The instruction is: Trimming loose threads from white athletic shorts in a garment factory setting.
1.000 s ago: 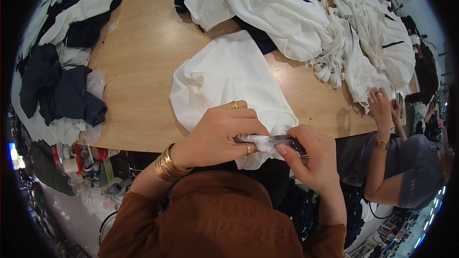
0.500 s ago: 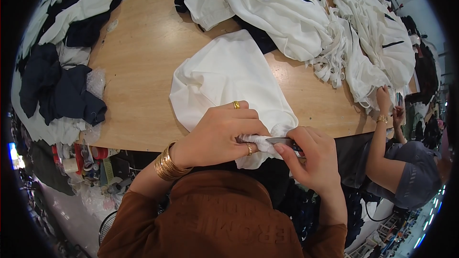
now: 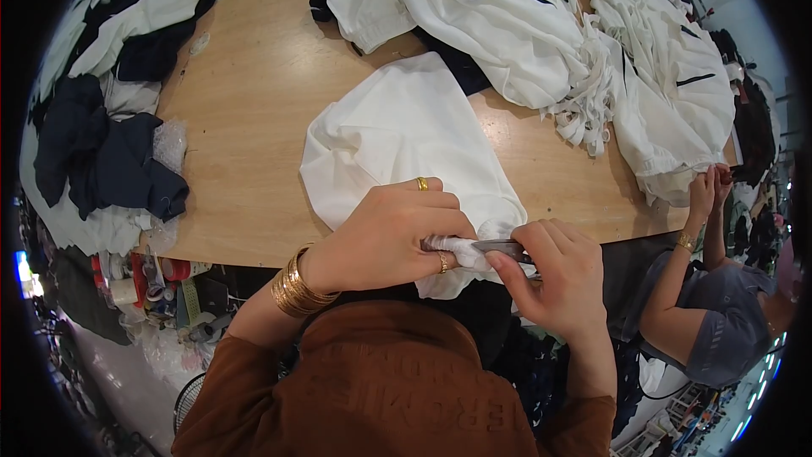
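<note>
A white garment [image 3: 406,131] lies partly on the table, with its gathered end pulled to the near edge. My left hand [image 3: 389,233] is closed on that gathered end and pinches a bunched fold of white cloth. In my right hand [image 3: 554,275] is a pair of small grey metal thread snips [image 3: 501,248], held between thumb and fingers. The blade tips point left and touch the bunched cloth beside my left fingers. The handle end of the snips is hidden in my right palm.
White garments with dark trim [image 3: 507,42] are heaped at the back right of the wooden table [image 3: 245,110]. Navy and white clothes [image 3: 135,169] lie on the left. At right, a co-worker's hands [image 3: 706,190] hold a white garment. Spools and tools [image 3: 144,279] sit below the table's left edge.
My hands stay nearly in place; the right hand and snips have shifted slightly, showing more of the metal. The co-worker's hands have moved nearer and right, now close together at the garment's end.
</note>
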